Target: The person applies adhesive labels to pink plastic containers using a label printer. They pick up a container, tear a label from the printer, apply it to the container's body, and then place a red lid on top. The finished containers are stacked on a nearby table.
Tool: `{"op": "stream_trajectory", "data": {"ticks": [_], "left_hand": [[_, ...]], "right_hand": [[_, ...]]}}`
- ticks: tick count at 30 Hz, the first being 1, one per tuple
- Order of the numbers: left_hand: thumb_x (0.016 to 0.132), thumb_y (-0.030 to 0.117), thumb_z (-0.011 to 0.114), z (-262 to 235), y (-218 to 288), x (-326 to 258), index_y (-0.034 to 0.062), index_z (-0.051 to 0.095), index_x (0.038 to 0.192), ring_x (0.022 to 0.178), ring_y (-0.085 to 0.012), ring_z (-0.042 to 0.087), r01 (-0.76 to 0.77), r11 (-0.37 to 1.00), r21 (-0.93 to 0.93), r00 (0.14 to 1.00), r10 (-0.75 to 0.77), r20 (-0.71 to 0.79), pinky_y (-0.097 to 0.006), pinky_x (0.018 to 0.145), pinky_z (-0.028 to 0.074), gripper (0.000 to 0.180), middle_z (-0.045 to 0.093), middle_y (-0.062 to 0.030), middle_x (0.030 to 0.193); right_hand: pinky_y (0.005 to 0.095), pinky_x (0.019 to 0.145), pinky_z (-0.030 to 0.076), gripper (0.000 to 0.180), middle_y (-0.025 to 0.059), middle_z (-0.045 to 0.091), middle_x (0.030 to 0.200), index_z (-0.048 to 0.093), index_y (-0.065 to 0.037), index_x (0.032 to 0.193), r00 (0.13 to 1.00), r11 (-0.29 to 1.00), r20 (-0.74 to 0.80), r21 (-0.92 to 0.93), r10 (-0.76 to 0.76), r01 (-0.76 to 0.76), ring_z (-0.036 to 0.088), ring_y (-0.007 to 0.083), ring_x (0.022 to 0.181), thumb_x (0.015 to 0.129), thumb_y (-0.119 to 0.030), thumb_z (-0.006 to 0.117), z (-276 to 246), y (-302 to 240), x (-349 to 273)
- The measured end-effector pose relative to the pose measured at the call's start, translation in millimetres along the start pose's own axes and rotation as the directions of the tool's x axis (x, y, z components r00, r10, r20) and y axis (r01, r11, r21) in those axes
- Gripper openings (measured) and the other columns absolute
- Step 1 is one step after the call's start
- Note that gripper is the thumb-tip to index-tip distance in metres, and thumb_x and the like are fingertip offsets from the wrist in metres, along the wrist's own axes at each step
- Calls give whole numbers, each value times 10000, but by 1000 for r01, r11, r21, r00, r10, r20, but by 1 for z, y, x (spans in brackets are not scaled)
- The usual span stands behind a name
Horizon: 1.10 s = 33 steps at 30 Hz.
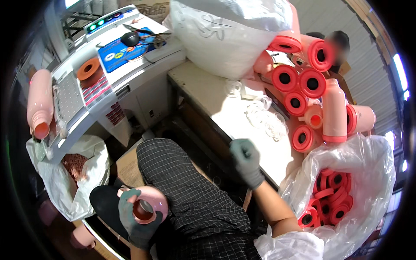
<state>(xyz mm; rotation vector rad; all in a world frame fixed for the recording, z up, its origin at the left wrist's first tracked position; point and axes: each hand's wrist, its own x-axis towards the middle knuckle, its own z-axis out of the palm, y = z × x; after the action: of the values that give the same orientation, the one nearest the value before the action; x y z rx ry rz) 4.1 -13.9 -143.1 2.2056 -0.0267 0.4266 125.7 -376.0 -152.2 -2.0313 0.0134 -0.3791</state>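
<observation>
My left hand (138,219), in a grey-green glove, is wrapped round a pink bottle (157,197) over my lap. The bottle's round mouth faces up and shows a reddish inside. My right hand (246,159), also gloved, is curled closed above the front edge of the white table (203,93). Anything inside its fingers is hidden. Beyond it on the table lie tangled white cords or loops (271,121). Pink bottles (334,108) and red-pink lids with black centres (295,103) crowd the table's right end.
A clear plastic bag (368,169) of red lids (331,197) stands at right. A large white sack (221,39) sits at the back. At left, a white machine (138,71) bears a roll of orange tape (89,71) and a bottle (40,97); a white bag (65,195) hangs below.
</observation>
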Motion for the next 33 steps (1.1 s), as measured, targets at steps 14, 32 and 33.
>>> {"op": "stream_trajectory", "data": {"ticks": [14, 32, 33], "left_hand": [[625, 83, 889, 7, -3, -6, 44, 531, 1379, 1237, -375, 615, -59, 998, -11, 998, 60, 25, -480, 1077, 503, 835, 628, -172, 1334], [566, 79, 852, 1, 2, -1, 33, 592, 1308, 1210, -403, 560, -79, 972, 220, 996, 86, -25, -505, 1049, 463, 788, 600, -169, 1256], [567, 82, 853, 2, 1, -1, 32, 594, 1306, 1210, -403, 560, -68, 977, 200, 997, 75, -28, -504, 1046, 464, 785, 600, -171, 1257]], "right_hand": [[424, 840, 548, 249, 127, 713, 1085, 779, -73, 988, 962, 777, -260, -621, -79, -104, 694, 326, 959, 912, -309, 764, -61, 105, 67], [431, 867, 562, 163, 104, 753, 1117, 745, -101, 1053, 950, 622, -109, -776, -292, 103, 711, 336, 991, 894, -139, 751, -70, 89, 51], [431, 865, 563, 157, 103, 754, 1111, 746, -100, 1052, 956, 614, -91, -782, -279, 105, 713, 336, 988, 905, -153, 752, -74, 90, 53]]}}
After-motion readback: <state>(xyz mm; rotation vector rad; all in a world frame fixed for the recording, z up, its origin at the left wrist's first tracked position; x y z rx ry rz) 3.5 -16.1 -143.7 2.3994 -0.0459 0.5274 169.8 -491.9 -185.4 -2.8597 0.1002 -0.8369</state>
